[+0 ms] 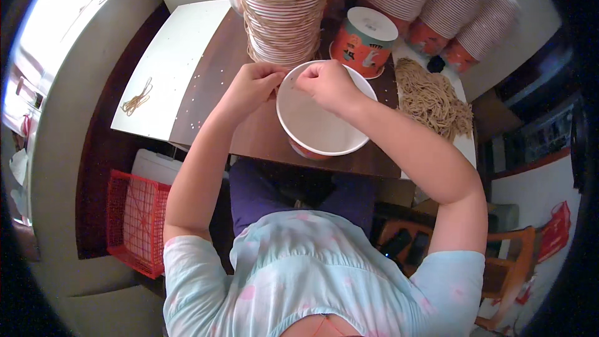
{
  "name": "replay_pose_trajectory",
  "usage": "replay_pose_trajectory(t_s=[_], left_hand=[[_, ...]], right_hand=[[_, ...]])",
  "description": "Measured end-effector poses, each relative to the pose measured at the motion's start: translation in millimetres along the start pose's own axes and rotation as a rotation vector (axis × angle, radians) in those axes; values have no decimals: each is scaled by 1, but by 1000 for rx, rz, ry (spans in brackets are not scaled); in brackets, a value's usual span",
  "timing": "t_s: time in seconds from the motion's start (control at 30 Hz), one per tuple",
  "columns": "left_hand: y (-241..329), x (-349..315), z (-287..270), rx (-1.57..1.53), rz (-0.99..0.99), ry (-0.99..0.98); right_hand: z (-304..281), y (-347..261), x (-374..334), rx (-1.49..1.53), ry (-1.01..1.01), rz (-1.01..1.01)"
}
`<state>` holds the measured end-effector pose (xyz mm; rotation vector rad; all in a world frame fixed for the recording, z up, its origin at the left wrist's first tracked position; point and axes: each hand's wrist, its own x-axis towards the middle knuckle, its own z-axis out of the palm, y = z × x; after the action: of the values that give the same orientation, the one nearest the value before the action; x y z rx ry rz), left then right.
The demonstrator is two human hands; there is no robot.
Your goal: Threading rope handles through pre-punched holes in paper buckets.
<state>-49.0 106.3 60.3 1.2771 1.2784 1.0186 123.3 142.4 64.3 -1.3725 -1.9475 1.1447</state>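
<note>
A white-lined paper bucket stands tilted toward me at the table's front, its open mouth facing up. My left hand is closed in a pinch just outside the far left of its rim. Over the far side of the bucket reaches my right hand, its fingers pinched together against the inner wall near the left hand. What lies between the fingertips of either hand is too small or hidden to make out. A printed orange bucket sits upside down behind, to the right.
A tall stack of nested buckets draped with cords rises at the back. More bucket stacks lean at the back right. A pile of tan cords lies right; a few cords lie left. A red basket is below left.
</note>
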Motion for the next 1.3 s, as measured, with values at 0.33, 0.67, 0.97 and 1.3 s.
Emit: replay_pose_trajectory(t_s=[0.33, 0.67, 0.97, 1.3], left_hand=[[-7, 6, -3, 44, 31, -25], [-8, 6, -3, 27, 22, -18], [-6, 7, -12, 144, 103, -180], [7, 1, 1, 593, 197, -28]], right_hand=[[2, 4, 7, -74, 68, -29], [4, 5, 9, -77, 48, -31], [7, 8, 9, -22, 31, -53], [-8, 7, 0, 135, -126, 11]])
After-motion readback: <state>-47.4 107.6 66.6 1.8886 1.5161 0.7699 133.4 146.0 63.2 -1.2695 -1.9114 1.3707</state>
